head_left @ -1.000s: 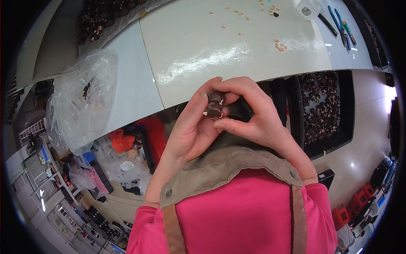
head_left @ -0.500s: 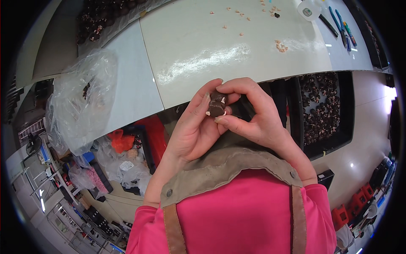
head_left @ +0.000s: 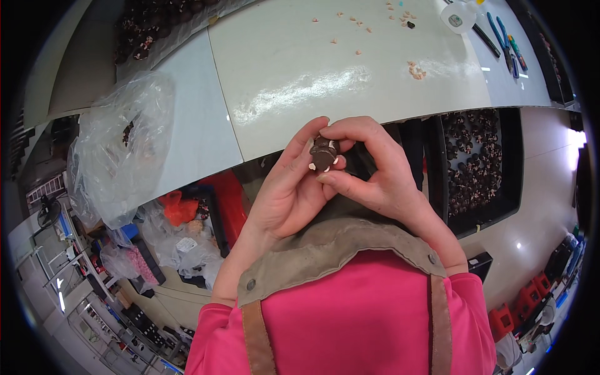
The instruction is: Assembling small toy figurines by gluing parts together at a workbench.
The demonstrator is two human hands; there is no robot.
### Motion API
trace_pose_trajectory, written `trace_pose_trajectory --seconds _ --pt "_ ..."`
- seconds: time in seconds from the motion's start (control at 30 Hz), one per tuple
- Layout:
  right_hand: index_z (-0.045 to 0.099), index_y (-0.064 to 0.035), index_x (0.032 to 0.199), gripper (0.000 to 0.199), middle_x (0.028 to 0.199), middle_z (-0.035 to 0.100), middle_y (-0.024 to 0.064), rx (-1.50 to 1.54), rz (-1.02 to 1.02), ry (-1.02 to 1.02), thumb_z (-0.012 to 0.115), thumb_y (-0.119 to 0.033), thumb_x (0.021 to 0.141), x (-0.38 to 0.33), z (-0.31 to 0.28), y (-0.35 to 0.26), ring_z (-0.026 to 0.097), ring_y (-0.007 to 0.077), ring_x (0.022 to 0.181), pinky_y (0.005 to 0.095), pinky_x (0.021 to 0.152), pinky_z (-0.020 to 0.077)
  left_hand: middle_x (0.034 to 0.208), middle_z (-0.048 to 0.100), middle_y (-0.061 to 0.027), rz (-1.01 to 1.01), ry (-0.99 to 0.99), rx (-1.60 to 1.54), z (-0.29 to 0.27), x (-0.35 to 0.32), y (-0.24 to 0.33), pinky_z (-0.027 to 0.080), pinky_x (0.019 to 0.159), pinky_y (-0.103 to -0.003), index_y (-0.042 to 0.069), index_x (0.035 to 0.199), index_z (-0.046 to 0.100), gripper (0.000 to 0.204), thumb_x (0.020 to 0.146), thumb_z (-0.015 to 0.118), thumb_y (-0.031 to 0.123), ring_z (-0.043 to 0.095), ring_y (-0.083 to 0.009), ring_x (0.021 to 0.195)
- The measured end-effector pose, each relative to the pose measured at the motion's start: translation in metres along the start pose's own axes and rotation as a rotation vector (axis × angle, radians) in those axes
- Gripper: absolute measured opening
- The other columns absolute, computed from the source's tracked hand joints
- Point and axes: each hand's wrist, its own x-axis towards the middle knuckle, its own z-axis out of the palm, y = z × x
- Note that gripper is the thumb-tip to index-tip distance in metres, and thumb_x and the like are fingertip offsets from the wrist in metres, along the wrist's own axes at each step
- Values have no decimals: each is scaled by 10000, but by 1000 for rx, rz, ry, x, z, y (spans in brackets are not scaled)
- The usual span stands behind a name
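Between both hands, just off the near edge of the white table (head_left: 269,87), is a small dark brown figurine (head_left: 324,153) with pale pinkish bits. My left hand (head_left: 290,194) grips it from the left, thumb and fingers curled against its side. From the right, my right hand (head_left: 375,159) closes on it too, index finger at its top and thumb near its lower end. The fingers cover part of its sides and back.
A clear plastic bag (head_left: 125,150) hangs over the table's left edge. At the right stands a black crate (head_left: 514,169) of similar dark pieces; more lie piled (head_left: 150,31) at the far left. Pliers (head_left: 504,44), a white bottle (head_left: 458,17) and pale scraps (head_left: 416,70) lie on the table.
The figurine has turned slightly between my fingers and shows a somewhat different side. Both hands keep nearly the same place and grip.
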Motion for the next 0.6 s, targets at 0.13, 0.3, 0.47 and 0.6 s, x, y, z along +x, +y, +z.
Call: trace_pose_trajectory --seconds 0.13,0.3,0.47,0.6 --pt "538 -37 1087 450 1031 564 52 22 -1 1 743 -66 687 1 0 0 528 144 864 266 801 444 1237 479 -156 -5 -3 -6 -1 0 0 457 901 -324 105 1377 297 462 953 465 180 546 -167 1039" --pt "569 -40 1076 419 990 581 60 7 0 4 735 -71 693 2 -1 -1 543 158 843 272 773 456 1240 469 -150 -16 13 -17 1 -1 0 457 902 -327 115 1381 295 463 954 462 176 543 -169 1039" --pt "590 -41 1060 375 990 600 84 28 -64 21 719 -68 709 4 -1 -2 571 193 882 288 773 467 1218 474 -105 -12 41 -6 3 -3 -2 446 917 -347 144 1388 291 460 958 452 170 525 -156 1053" --pt "605 -41 1054 339 994 607 97 43 -37 23 699 -71 730 4 -2 0 580 214 917 303 791 470 1190 484 -72 -12 59 -14 1 -2 -2 441 924 -351 150 1389 291 456 960 446 164 521 -155 1056"
